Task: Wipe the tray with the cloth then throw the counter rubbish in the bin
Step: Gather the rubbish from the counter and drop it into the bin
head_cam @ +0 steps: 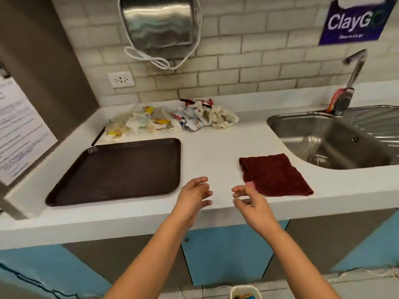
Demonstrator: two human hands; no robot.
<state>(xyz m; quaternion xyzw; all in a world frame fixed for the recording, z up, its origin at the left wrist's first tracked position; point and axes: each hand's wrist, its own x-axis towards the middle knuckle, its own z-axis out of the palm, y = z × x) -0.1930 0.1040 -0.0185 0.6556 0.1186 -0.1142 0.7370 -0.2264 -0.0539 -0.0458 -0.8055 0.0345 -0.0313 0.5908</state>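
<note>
A dark brown tray [116, 171] lies flat on the white counter [211, 145], left of centre. A folded dark red cloth [274, 174] lies on the counter to the right, near the sink. A heap of crumpled paper and wrappers, the rubbish [172, 119], sits behind the tray against the tiled wall. My left hand [194, 196] and my right hand [251, 201] hover over the counter's front edge between tray and cloth, fingers loosely curled, holding nothing. My right hand's fingertips are close to the cloth's near left corner. A white bin [245, 292] shows at the bottom edge.
A steel sink [328, 139] with a tap [354, 72] is set in the counter at the right. A metal hand dryer [159, 21] with a white cable hangs on the wall. A socket [121, 79] is below it, and a paper notice [19, 130] hangs at the left.
</note>
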